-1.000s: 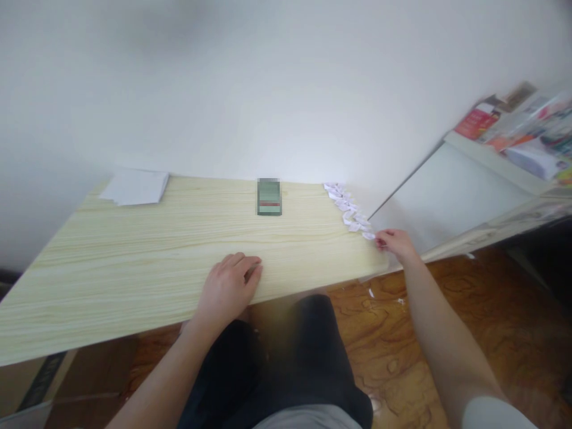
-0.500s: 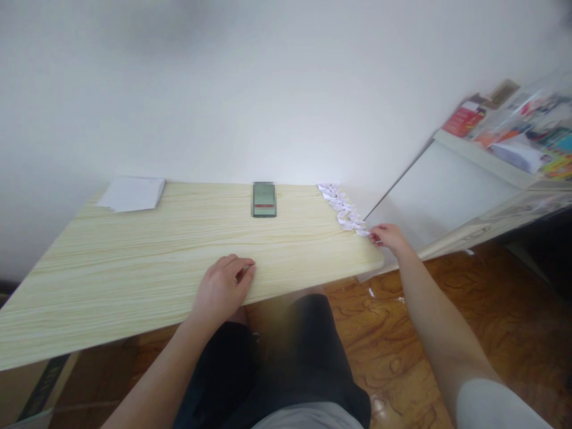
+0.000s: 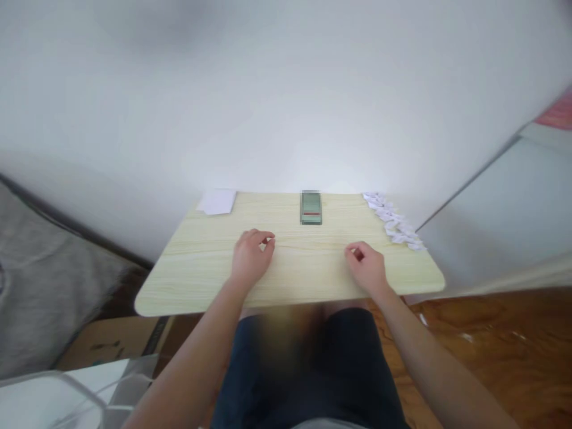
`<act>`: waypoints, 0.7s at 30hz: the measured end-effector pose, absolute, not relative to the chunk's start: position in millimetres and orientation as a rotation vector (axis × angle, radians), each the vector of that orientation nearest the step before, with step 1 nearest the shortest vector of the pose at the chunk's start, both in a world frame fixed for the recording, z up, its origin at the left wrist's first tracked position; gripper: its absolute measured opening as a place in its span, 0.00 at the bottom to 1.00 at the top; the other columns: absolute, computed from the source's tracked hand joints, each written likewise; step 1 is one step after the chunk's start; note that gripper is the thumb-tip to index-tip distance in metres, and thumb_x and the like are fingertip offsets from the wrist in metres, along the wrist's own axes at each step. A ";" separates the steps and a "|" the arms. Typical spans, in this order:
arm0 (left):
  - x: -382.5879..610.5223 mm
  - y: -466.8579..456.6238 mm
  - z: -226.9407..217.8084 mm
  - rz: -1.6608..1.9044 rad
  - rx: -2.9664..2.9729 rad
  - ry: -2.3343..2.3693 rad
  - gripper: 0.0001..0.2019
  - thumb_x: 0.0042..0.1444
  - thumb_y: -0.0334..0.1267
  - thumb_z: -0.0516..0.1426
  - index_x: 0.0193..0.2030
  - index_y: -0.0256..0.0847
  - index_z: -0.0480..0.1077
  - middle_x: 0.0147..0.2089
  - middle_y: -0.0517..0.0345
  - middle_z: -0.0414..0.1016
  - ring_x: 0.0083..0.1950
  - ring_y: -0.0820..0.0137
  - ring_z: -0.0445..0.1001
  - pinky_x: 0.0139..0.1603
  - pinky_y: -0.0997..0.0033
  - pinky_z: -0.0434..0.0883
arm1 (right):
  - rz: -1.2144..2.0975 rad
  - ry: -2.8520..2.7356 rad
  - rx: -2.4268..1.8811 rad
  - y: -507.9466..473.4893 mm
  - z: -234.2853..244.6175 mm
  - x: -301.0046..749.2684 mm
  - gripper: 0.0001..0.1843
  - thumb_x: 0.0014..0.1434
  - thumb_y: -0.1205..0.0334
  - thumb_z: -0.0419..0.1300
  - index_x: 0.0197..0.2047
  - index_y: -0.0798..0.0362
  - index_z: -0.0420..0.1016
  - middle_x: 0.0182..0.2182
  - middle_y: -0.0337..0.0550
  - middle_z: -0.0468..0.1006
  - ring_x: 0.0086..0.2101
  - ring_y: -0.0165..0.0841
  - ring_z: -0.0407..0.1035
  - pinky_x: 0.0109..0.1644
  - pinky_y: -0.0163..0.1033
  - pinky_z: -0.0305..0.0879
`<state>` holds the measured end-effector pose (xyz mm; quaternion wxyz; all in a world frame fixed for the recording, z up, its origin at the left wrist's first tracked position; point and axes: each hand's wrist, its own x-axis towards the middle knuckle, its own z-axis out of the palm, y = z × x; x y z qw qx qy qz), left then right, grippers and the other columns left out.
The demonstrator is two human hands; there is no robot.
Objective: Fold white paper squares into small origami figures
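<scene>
My left hand (image 3: 252, 257) rests on the light wood-grain table (image 3: 308, 271), left of the middle. Its fingers are curled, with thumb and forefinger tips brought together and nothing visible between them. To the right, my right hand (image 3: 367, 266) is over the tabletop, its thumb and forefinger closed into a small ring with nothing seen in it. Beyond it, small folded white paper pieces (image 3: 393, 221) lie in an overlapping row along the table's right side. A stack of white paper sheets (image 3: 218, 201) lies at the back left corner.
A phone-like device with a blurred screen (image 3: 311, 208) lies near the wall (image 3: 286, 107). At right stands a pale cabinet (image 3: 500, 208). Grey fabric (image 3: 49, 274) and a cardboard box (image 3: 111, 339) are at left. White scraps lie on the wooden floor (image 3: 473, 351).
My right hand has left the near end of the folded-paper row and come back toward the table's middle. The view has swung left, and my left hand lies farther in on the table.
</scene>
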<state>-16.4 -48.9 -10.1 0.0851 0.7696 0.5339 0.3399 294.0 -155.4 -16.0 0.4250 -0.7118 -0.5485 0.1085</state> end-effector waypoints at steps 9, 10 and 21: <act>-90.5 49.1 7.2 0.928 2.092 2.131 0.16 0.61 0.44 0.57 0.53 0.43 0.76 0.62 0.48 0.76 0.65 0.50 0.68 0.67 0.50 0.65 | 0.350 -1.738 -1.613 -92.0 -16.9 167.1 0.07 0.62 0.61 0.59 0.37 0.48 0.79 0.28 0.37 0.79 0.30 0.32 0.70 0.36 0.37 0.59; -96.2 57.6 8.1 0.885 2.064 2.163 0.18 0.60 0.45 0.58 0.54 0.43 0.76 0.62 0.47 0.75 0.66 0.49 0.68 0.66 0.49 0.66 | 0.344 -1.771 -1.613 -88.6 -16.0 162.8 0.06 0.61 0.62 0.59 0.36 0.48 0.79 0.28 0.37 0.79 0.30 0.33 0.70 0.37 0.37 0.58; -117.4 109.6 27.0 0.395 1.892 2.276 0.20 0.53 0.56 0.61 0.45 0.44 0.78 0.52 0.41 0.81 0.57 0.45 0.75 0.54 0.46 0.72 | 0.369 -1.860 -1.650 -86.8 -13.0 159.9 0.05 0.63 0.63 0.59 0.37 0.48 0.77 0.32 0.39 0.81 0.34 0.34 0.72 0.40 0.38 0.59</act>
